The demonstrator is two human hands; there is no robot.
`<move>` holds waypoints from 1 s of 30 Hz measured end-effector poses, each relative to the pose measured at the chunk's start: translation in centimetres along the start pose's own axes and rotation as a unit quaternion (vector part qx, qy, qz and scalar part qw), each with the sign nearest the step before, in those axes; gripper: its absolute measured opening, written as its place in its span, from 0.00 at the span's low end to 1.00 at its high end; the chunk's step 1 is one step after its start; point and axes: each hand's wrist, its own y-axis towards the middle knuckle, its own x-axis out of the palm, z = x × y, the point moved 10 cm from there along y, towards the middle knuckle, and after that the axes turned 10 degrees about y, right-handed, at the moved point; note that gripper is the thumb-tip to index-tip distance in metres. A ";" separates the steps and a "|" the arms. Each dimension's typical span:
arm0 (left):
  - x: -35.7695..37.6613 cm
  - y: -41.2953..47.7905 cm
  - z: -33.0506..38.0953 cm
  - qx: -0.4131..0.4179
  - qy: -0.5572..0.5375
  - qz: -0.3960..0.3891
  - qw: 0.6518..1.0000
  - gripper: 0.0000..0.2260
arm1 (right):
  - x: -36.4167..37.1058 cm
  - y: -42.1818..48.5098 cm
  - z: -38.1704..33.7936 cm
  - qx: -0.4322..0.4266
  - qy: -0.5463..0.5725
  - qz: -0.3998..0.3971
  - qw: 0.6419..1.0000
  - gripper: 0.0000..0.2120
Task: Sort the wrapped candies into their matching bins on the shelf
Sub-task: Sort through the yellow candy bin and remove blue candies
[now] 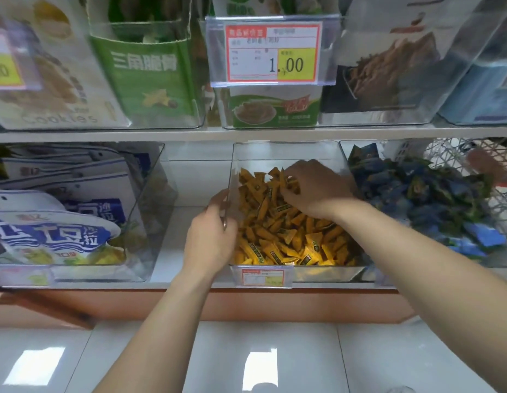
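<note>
Orange candies [277,231] fill the middle bin [317,272] on the shelf [76,285]. Left hand [209,236] grips its left wall; right hand [317,188] reaches among them, fingers [292,177] curled, grasp unclear. Blue candies [416,194] fill the next bin [388,141] right.

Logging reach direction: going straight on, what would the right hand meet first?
The right hand would likely meet the orange wrapped candies piled in the clear bin; its fingertips seem almost on them.

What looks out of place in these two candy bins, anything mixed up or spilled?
Nothing spilled. The orange candies in the middle bin all match. In the right bin, a few lighter blue wrappers at the front differ from the dark blue ones; whether they are another candy is unclear.
</note>
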 end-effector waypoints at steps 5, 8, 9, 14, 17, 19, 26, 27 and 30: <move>0.2 -0.1 -0.2 -0.006 -0.027 0.006 1.000 0.21 | 6.4 5.1 1.8 0.091 -0.010 -0.126 0.988 0.37; 0.3 -0.1 -0.1 -0.003 -0.030 0.012 0.999 0.20 | 9.6 5.7 2.8 0.116 -0.045 -0.188 0.974 0.43; 0.3 0.0 -0.1 -0.003 -0.028 0.015 0.999 0.20 | 10.1 5.8 2.5 0.108 -0.052 -0.189 0.975 0.42; 0.4 0.2 -0.2 -0.013 -0.028 0.011 0.999 0.20 | 10.6 3.0 -1.4 0.003 0.034 -0.206 0.978 0.32; 0.3 0.1 -0.2 -0.016 -0.033 0.010 0.999 0.21 | 9.7 -0.1 -2.8 -0.036 -0.014 -0.239 0.970 0.34; 0.0 0.0 -0.3 -0.019 -0.040 0.011 0.999 0.21 | 8.6 -1.7 -3.1 -0.057 -0.060 -0.252 0.964 0.33; -0.1 -0.2 -0.2 -0.016 -0.061 0.005 0.998 0.20 | 4.1 -3.0 -0.2 0.011 -0.102 -0.321 0.942 0.42; -0.1 -0.2 -0.2 -0.016 -0.063 0.005 0.998 0.20 | 3.5 -2.5 0.1 0.028 -0.061 -0.309 0.949 0.42; 0.1 -0.1 -0.3 -0.020 -0.066 -0.001 0.998 0.20 | 2.2 0.5 -0.2 0.018 0.018 -0.206 0.978 0.30</move>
